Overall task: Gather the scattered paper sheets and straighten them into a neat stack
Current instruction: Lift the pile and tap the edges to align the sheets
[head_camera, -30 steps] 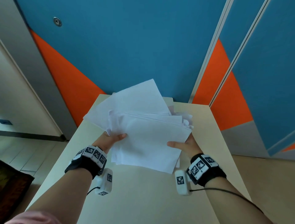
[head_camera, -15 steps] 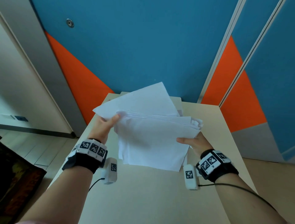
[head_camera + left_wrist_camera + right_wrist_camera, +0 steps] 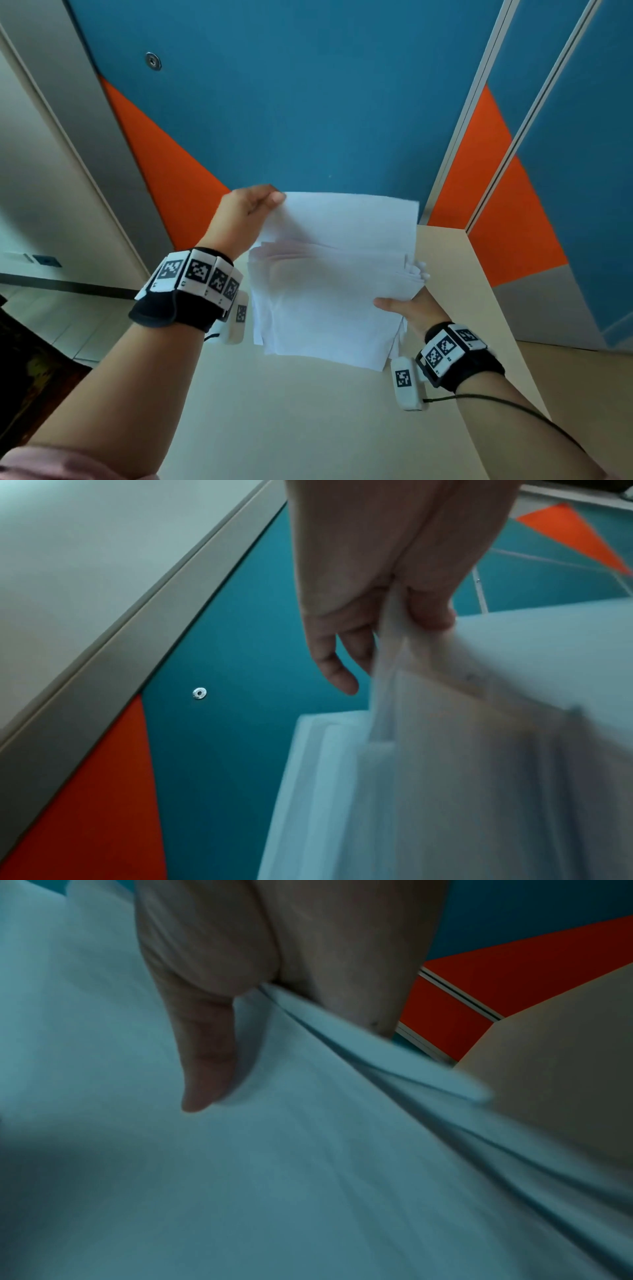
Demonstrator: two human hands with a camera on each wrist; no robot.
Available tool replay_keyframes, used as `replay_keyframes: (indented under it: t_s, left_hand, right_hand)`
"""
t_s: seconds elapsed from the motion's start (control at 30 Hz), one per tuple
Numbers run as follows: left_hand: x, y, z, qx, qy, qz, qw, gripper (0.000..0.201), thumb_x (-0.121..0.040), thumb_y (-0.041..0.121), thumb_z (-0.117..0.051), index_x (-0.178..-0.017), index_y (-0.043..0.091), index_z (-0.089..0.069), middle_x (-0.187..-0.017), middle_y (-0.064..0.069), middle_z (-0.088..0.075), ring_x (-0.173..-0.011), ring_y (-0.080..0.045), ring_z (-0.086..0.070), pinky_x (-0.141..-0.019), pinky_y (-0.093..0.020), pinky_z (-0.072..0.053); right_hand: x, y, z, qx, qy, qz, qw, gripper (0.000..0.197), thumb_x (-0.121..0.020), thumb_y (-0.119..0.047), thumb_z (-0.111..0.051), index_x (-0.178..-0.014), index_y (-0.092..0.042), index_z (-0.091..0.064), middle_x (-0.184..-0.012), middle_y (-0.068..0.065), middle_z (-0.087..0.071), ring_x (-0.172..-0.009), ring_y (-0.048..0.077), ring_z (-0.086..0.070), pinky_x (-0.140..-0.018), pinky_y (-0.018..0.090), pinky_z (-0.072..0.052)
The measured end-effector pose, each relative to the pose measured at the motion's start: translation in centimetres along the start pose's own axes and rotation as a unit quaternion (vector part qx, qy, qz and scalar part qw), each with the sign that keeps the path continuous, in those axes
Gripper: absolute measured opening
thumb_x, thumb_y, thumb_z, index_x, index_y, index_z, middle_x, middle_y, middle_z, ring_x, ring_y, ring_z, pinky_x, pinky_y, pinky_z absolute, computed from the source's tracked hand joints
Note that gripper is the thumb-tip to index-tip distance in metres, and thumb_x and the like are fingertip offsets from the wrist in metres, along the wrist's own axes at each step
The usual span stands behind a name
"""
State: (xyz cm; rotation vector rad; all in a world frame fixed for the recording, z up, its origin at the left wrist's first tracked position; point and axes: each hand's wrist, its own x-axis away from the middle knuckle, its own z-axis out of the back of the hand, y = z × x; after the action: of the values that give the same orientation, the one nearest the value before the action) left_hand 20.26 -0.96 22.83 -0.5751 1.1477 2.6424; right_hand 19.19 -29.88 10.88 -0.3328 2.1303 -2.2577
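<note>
An uneven bundle of white paper sheets (image 3: 325,301) is held up above the beige table (image 3: 308,411), its edges out of line. My left hand (image 3: 270,198) is raised at the far left and pinches the top left corner of the rearmost sheet (image 3: 349,219), which stands higher than the others. The left wrist view shows that hand (image 3: 404,610) with thumb and fingers closed on the paper's edge (image 3: 390,669). My right hand (image 3: 404,308) grips the bundle's right edge, thumb on top. Up close, that thumb (image 3: 205,1069) presses on the sheets (image 3: 308,1150), with the other fingers hidden beneath.
A blue and orange panelled wall (image 3: 308,102) rises directly behind the table's far edge. The table's right edge (image 3: 507,308) drops to a beige floor. Pale floor tiles (image 3: 68,325) lie at the left, beside a grey door frame.
My left hand has left the bundle's left side and risen to the far corner, lifting the rear sheet upright. The right hand keeps its grip and the bundle has turned squarer to me.
</note>
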Motion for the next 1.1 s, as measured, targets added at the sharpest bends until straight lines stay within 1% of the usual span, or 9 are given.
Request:
replay_keyframes:
  t_s: [0.2,0.37,0.5,0.57,0.67,0.8,0.9,1.0,1.1]
  left_hand:
    - [0.2,0.9,-0.3,-0.056,-0.073,-0.018,0.996,0.022,-0.095,0.025,-0.049,-0.077,0.018,-0.059,-0.059,0.003,-0.043,-0.05,0.001,-0.043,-0.052,-0.013,-0.031]
    - [1.4,1.5,-1.9,-0.105,-0.178,-0.018,0.978,0.031,-0.093,0.032,-0.049,-0.116,0.014,-0.061,-0.109,0.0,-0.065,-0.106,-0.021,-0.06,-0.089,-0.024,-0.04]
    - [1.5,4.1,-2.3,-0.222,-0.11,-0.101,0.964,0.082,-0.073,0.071,-0.03,-0.14,0.023,-0.037,-0.143,0.003,-0.046,-0.132,-0.018,-0.043,-0.11,-0.041,-0.024]
    - [2.0,5.6,-4.2,-0.318,-0.172,-0.114,0.925,0.098,-0.068,0.078,-0.027,-0.149,0.023,-0.019,-0.154,0.003,-0.03,-0.143,-0.017,-0.026,-0.116,-0.046,-0.012]
    - [3.1,5.7,-7.5,-0.393,-0.298,-0.096,0.865,0.09,-0.079,0.068,-0.044,-0.15,0.025,-0.009,-0.152,-0.002,-0.034,-0.141,-0.022,-0.03,-0.115,-0.051,-0.01]
    - [3.0,5.7,-7.3,-0.383,-0.245,-0.091,0.886,0.088,-0.079,0.056,-0.058,-0.149,0.03,-0.011,-0.143,0.001,-0.043,-0.134,-0.023,-0.038,-0.114,-0.053,-0.012]
    - [3.4,4.6,-5.0,-0.273,-0.058,-0.076,0.957,0.102,-0.064,0.067,-0.064,-0.148,0.03,-0.02,-0.147,0.003,-0.037,-0.139,-0.018,-0.03,-0.114,-0.05,-0.013]
    - [5.4,0.1,-2.4,0.006,0.144,-0.038,0.989,0.106,-0.056,0.065,-0.068,-0.144,0.021,-0.029,-0.139,0.003,-0.04,-0.131,-0.014,-0.036,-0.113,-0.038,-0.026]
    - [7.8,-5.2,-2.3,0.296,0.037,0.163,0.94,0.11,-0.053,0.043,-0.065,-0.147,0.029,-0.01,-0.148,0.004,-0.029,-0.141,-0.016,-0.028,-0.117,-0.046,-0.023]
  right_hand:
    - [1.0,-0.5,-0.4,0.012,-0.024,-0.018,0.999,0.045,-0.064,0.003,-0.079,-0.095,-0.024,-0.063,-0.098,-0.001,-0.067,-0.101,0.021,-0.062,-0.085,0.029,-0.051]
    - [1.4,0.0,-0.5,0.006,0.008,-0.005,1.0,0.048,-0.067,0.013,-0.074,-0.087,-0.028,-0.059,-0.088,-0.004,-0.067,-0.085,0.012,-0.064,-0.085,0.034,-0.052]
    - [1.3,0.0,-0.7,-0.004,-0.005,-0.003,1.0,0.049,-0.068,0.012,-0.073,-0.093,-0.027,-0.058,-0.093,-0.001,-0.067,-0.092,0.018,-0.063,-0.091,0.037,-0.05]
    - [1.2,0.2,-0.6,-0.021,-0.002,-0.002,1.0,0.05,-0.068,0.016,-0.071,-0.091,-0.026,-0.058,-0.09,-0.001,-0.066,-0.087,0.014,-0.063,-0.082,0.031,-0.053]
    - [1.3,0.3,-1.0,-0.018,-0.002,-0.008,1.0,0.046,-0.067,0.011,-0.074,-0.093,-0.023,-0.061,-0.094,0.0,-0.066,-0.09,0.014,-0.062,-0.073,0.021,-0.052]
    - [1.2,0.4,-1.3,-0.008,0.006,-0.005,1.0,0.04,-0.068,-0.007,-0.079,-0.097,-0.027,-0.06,-0.097,-0.005,-0.066,-0.09,0.007,-0.063,-0.088,0.028,-0.051]
    - [1.3,0.4,-1.2,-0.006,0.003,0.002,1.0,0.045,-0.055,-0.029,-0.086,-0.092,-0.03,-0.062,-0.095,-0.009,-0.068,-0.087,0.005,-0.064,-0.089,0.029,-0.05]
    - [1.2,0.5,-0.8,-0.023,0.006,-0.004,1.0,0.038,-0.072,0.002,-0.074,-0.09,-0.028,-0.06,-0.092,-0.007,-0.066,-0.079,0.002,-0.065,-0.075,0.02,-0.053]
    - [1.2,0.5,-0.4,-0.017,-0.015,-0.01,1.0,0.056,-0.05,-0.01,-0.09,-0.097,-0.024,-0.063,-0.093,-0.005,-0.07,-0.086,0.009,-0.069,-0.061,0.014,-0.054]
